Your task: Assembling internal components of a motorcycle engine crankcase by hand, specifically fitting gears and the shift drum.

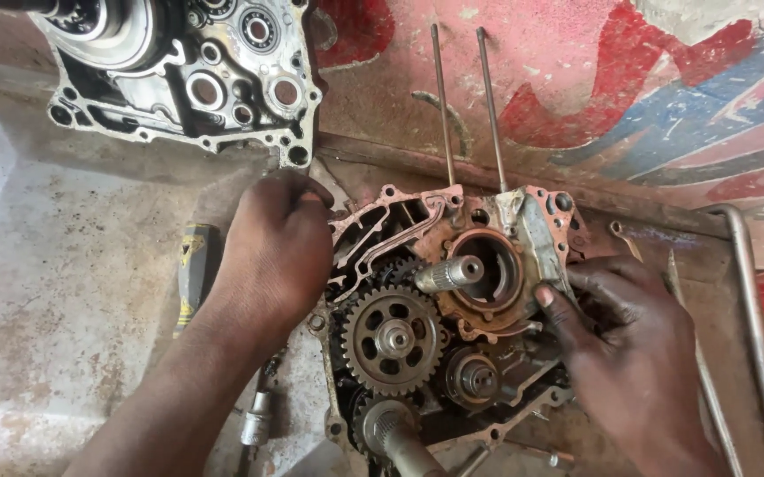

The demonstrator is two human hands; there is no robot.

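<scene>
Head view, left hand point(276, 256) gripping open engine case point(453, 318) at its left edge, fingertips hidden, right hand point(629, 344) clasping its right side, lower shaft point(400, 440) cut off.

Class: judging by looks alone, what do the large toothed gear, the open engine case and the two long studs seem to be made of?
Large gear: probably steel, grey, oily, crisp teeth.
Engine case: likely cast aluminium, dull grey, with reddish gasket residue or rust on its rim.
Studs: thin, straight, dark metal rods, probably steel.
</scene>
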